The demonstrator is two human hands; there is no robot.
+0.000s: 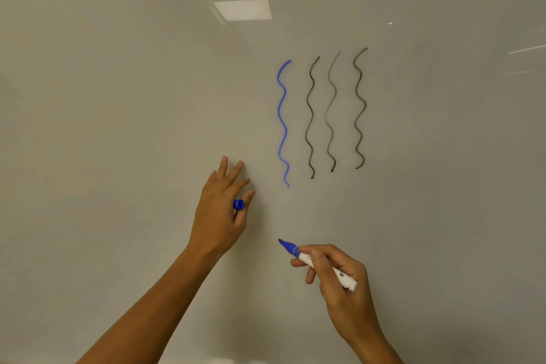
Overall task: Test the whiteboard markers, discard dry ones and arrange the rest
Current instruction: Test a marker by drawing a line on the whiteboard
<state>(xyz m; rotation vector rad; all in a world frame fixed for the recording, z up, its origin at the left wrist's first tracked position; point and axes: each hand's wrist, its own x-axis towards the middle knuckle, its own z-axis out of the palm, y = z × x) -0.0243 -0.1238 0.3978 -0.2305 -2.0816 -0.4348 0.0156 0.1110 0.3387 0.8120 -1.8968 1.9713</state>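
Low in the frame's centre-right, the uncapped blue-tipped white whiteboard marker point(317, 264) is pinched in the right hand point(339, 281), its small blue plastic cap point(238, 204) is pinched by the spread-fingered left hand point(223, 210), and drying could follow if recapping is delayed.

Two reflected ceiling light panels point(243, 10) appear on the glossy surface near its top edge, one partly cut off; faint bright streak reflections point(526, 49) lie toward the right edge.
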